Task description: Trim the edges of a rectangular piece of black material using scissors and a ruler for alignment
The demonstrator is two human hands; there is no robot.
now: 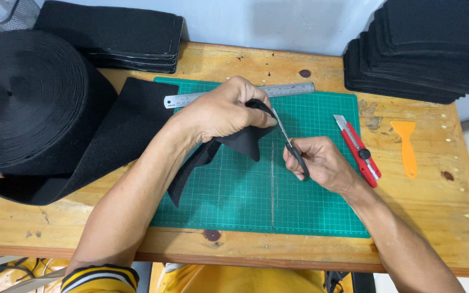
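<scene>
Now, going left to right, a big black roll (pixel 25 97) of felt-like strip (pixel 131 125) feeds across the green cutting mat (pixel 234 201) to the left hand (pixel 221 114), which is closed around a folded black piece (pixel 242 142) lifted just above the mat. Just beside it, the right hand (pixel 321 163) grips small scissors (pixel 289 142), blades angled up at the piece's edge. A red utility knife (pixel 359 152) and orange scraper (pixel 405 144) lie further right, with black stacks (pixel 424 49) behind.
</scene>
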